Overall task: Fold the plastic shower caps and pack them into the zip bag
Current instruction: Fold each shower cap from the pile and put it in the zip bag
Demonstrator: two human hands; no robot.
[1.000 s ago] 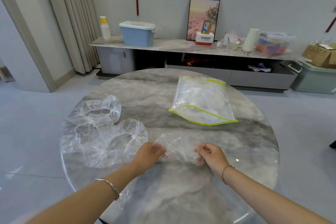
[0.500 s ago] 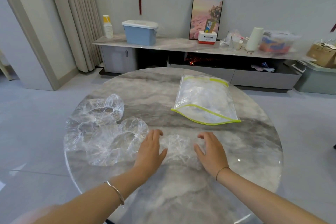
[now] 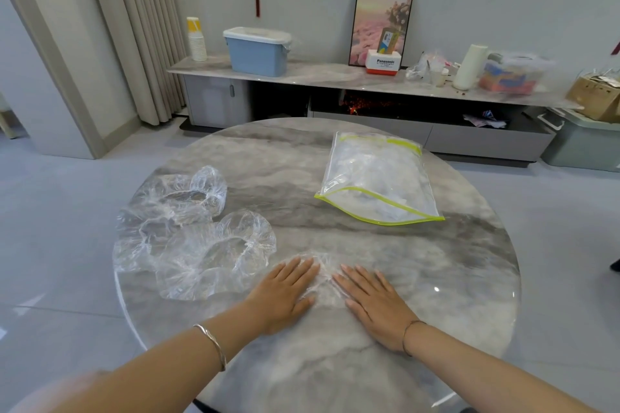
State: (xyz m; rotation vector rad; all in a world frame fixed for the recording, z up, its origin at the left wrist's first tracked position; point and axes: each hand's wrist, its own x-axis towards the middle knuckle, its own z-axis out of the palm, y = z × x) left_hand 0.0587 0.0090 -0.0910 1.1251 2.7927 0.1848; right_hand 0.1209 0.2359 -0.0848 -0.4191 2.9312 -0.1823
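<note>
A folded clear shower cap (image 3: 324, 278) lies flat near the front of the round marble table (image 3: 453, 278). My left hand (image 3: 285, 292) and my right hand (image 3: 375, 298) press down on it side by side, palms flat and fingers straight. More loose clear shower caps (image 3: 188, 231) lie crumpled in a pile at the table's left. A clear zip bag (image 3: 375, 178) with a yellow-green rim lies at the table's far right, with folded clear plastic inside; its mouth faces me.
Behind the table runs a low marble-topped cabinet (image 3: 318, 77) carrying a blue lidded box (image 3: 256, 50), a stack of paper cups (image 3: 196, 40), a framed picture (image 3: 380, 23) and assorted clutter. Grey tiled floor surrounds the table.
A second ago both hands pinched the cap's edges. They then let go, opened, and now lie flat and closer together, pressing the cap onto the table.
</note>
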